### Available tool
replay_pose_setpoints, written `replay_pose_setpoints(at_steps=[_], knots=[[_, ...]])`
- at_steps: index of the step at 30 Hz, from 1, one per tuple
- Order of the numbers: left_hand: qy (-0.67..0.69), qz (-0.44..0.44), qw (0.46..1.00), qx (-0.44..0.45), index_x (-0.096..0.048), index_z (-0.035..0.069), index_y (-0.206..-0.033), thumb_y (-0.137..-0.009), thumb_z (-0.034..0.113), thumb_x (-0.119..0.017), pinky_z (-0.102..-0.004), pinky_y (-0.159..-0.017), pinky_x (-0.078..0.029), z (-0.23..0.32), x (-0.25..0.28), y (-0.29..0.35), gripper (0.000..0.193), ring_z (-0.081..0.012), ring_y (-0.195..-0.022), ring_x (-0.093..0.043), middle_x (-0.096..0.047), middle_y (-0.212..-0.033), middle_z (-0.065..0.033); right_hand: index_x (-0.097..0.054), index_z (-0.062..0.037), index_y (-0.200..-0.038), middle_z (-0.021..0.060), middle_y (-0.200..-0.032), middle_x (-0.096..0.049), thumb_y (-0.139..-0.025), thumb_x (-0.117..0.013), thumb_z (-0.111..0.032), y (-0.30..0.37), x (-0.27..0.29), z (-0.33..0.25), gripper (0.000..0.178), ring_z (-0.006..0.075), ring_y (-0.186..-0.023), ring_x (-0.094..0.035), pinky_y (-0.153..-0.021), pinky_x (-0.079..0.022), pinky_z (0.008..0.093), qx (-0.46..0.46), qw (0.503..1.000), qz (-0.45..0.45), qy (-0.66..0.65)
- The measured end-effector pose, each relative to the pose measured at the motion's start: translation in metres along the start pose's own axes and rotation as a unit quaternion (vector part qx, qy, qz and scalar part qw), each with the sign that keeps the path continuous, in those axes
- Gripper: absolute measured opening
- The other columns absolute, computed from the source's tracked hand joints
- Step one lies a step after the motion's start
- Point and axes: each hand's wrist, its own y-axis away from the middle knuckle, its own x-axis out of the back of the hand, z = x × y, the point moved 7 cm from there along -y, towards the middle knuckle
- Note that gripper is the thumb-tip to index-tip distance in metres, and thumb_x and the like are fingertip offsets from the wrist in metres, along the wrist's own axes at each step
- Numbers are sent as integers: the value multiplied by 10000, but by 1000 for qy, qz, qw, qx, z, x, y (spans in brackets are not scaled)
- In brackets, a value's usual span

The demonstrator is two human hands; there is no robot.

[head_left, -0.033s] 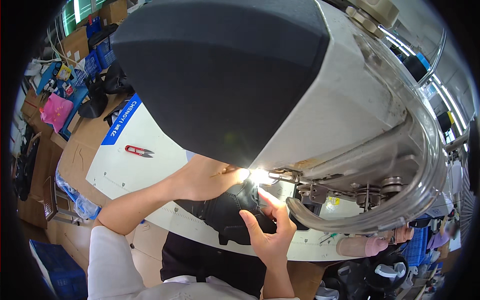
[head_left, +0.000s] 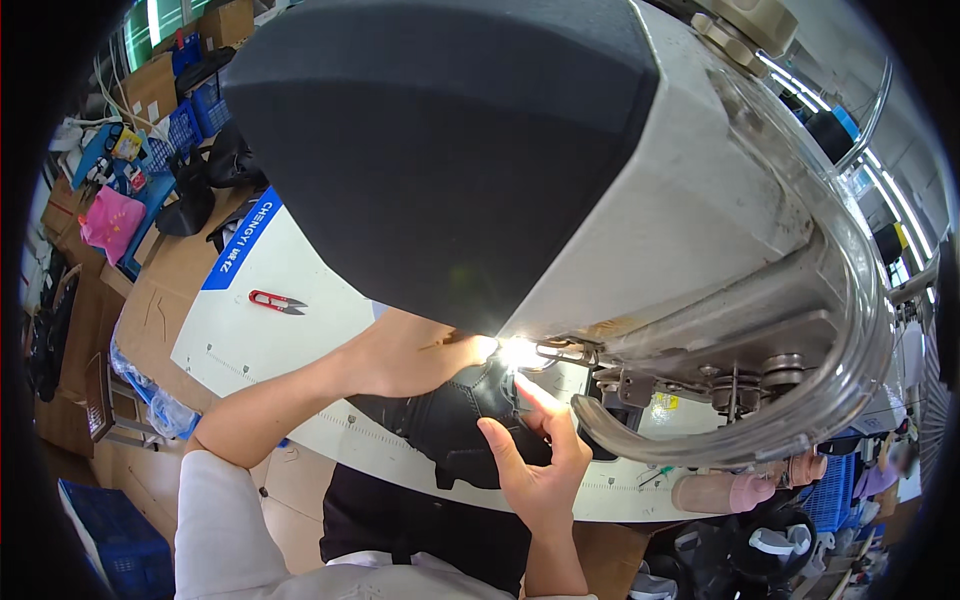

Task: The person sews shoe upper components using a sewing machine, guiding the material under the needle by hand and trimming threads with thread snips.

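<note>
A stitched black leather-like piece (head_left: 447,428) lies on the white table of the sewing machine (head_left: 455,170), under the machine's head by a bright lamp. My left hand (head_left: 415,357) rests on its far part, close to the lamp. Glare and the machine head hide that hand's fingertips. On the near right side of the piece is my right hand (head_left: 545,450), its index finger stretched toward the lit spot and its thumb apart over the black material. The right hand's other fingers are bent. The sewing point itself is washed out by the light.
Red-handled thread snips (head_left: 278,302) lie on the white tabletop (head_left: 325,325) to the left. A clear curved guard (head_left: 700,450) arches over the machine's right side. Pink bottles (head_left: 725,493) lie at the right edge. A blue crate (head_left: 115,540) stands at lower left.
</note>
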Motion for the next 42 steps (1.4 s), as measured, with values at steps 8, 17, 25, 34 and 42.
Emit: replay_pose_setpoints(at_steps=[8, 17, 25, 34, 42], knots=[[79, -43, 996, 23, -657, -17, -870, -842, 76, -615, -321, -623, -461, 6, 8, -11, 105, -165, -672, -573, -631, -746, -80, -666, -6, -1170, 10, -682, -537, -779, -834, -216, -10, -3, -12, 474, 91, -633, -457, -625, -396, 231, -15, 998, 20, 49], [81, -100, 991, -32, -689, 13, -892, -871, 78, -622, -298, -680, -479, 5, 9, -19, 95, -153, -737, -592, -657, -816, -58, -671, 6, -1150, 35, -731, -611, -762, -842, -169, -15, -7, -7, 459, 112, -649, -521, -649, -427, 244, -12, 998, 29, 47], [144, -72, 986, 40, -719, 21, -1022, -843, 132, -722, -291, -759, -517, -8, 19, -19, 211, -188, -817, -640, -709, -933, -82, -682, 17, -1148, 34, -737, -635, -771, -822, -91, -22, -8, -3, 417, 61, -656, -552, -610, -438, 204, -56, 997, 43, -27], [2, -168, 970, 173, -559, 21, -1289, -952, 190, -560, -342, -996, -447, 4, 19, -19, 378, -218, -1104, -572, -606, -1252, -108, -672, 25, -1164, 29, -744, -638, -785, -805, -78, -28, -4, -10, 415, 69, -689, -555, -671, -448, 207, -63, 998, 19, 0], [75, -25, 996, -46, -713, 7, -985, -827, 131, -718, -312, -726, -538, -17, 21, -24, 200, -220, -782, -659, -712, -902, -110, -652, 16, -1190, 26, -681, -579, -791, -811, -114, -19, -15, -14, 449, 89, -660, -530, -668, -453, 238, -6, 996, 71, 45]])
